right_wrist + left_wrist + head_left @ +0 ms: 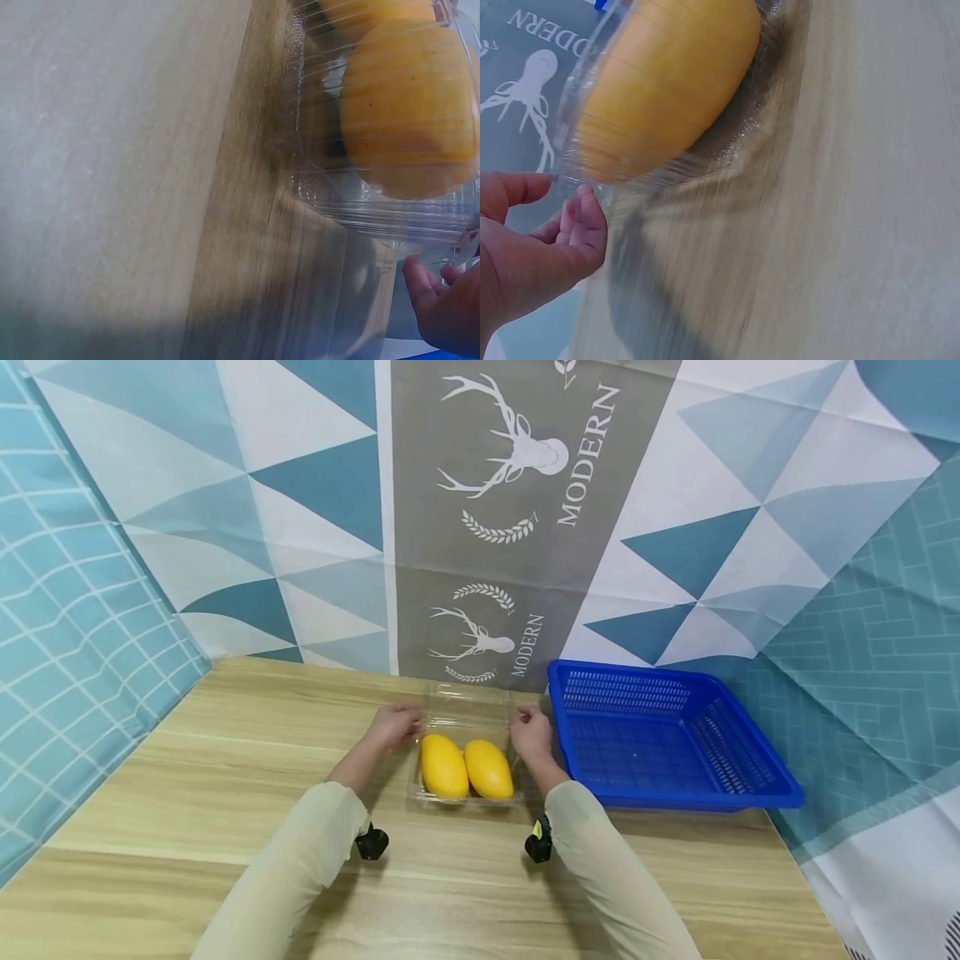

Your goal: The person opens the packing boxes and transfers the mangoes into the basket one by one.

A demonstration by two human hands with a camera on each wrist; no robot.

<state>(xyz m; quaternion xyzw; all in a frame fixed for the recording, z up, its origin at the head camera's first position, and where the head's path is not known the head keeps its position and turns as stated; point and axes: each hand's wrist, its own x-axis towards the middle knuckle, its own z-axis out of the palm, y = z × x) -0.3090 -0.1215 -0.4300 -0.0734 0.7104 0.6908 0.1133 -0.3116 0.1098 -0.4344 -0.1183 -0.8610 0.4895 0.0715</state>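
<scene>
Two yellow mangoes point(444, 767) lie side by side in a clear plastic clamshell box point(415, 792), whose transparent lid point(468, 706) stands folded back at the rear. At the box's left rear corner my left hand point(396, 725) pinches the thin plastic edge between thumb and fingers, as the left wrist view shows. My right hand point(532, 735) holds the right rear edge with curled fingers; in the right wrist view that hand point(450, 307) is partly cut off by the frame. One mango point(412, 112) shows through the ribbed side wall there.
A blue plastic basket point(637, 752) with perforated walls stands just right of my right hand. The wood-grain table point(225, 793) meets a patterned cloth backdrop point(480, 568) close behind the box.
</scene>
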